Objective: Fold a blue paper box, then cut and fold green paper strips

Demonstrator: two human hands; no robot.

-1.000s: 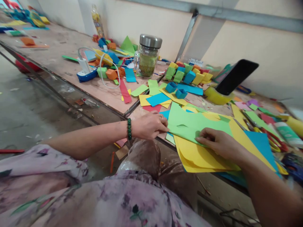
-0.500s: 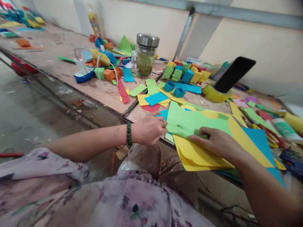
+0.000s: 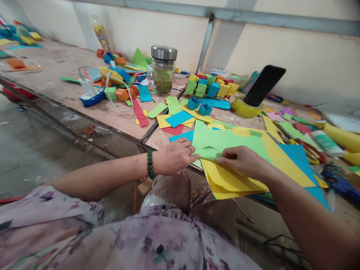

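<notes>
A light green paper sheet [image 3: 233, 140] lies over several yellow sheets [image 3: 225, 182] at the table's front edge, its near edge folded up. My left hand [image 3: 177, 155], with a green bead bracelet at the wrist, is closed on the left end of that fold. Thumb and fingers of my right hand [image 3: 242, 161] pinch the folded edge farther right. Under the yellow paper a blue sheet [image 3: 299, 161] sticks out on the right. Blue, yellow and red paper pieces [image 3: 180, 119] lie just beyond my left hand.
Behind the papers stand small folded paper cubes [image 3: 212, 88] and a lidded glass mug [image 3: 163, 71]. A phone [image 3: 264, 85] leans in a yellow holder [image 3: 247, 108]. Scissors [image 3: 306, 148], a white-green tube [image 3: 327, 142] and a blue glue gun [image 3: 341, 182] lie right. A power strip [image 3: 91, 97] sits left.
My right hand has moved left along the green sheet's near edge, closer to my left hand, and now pinches the fold. The whole view has shifted slightly.
</notes>
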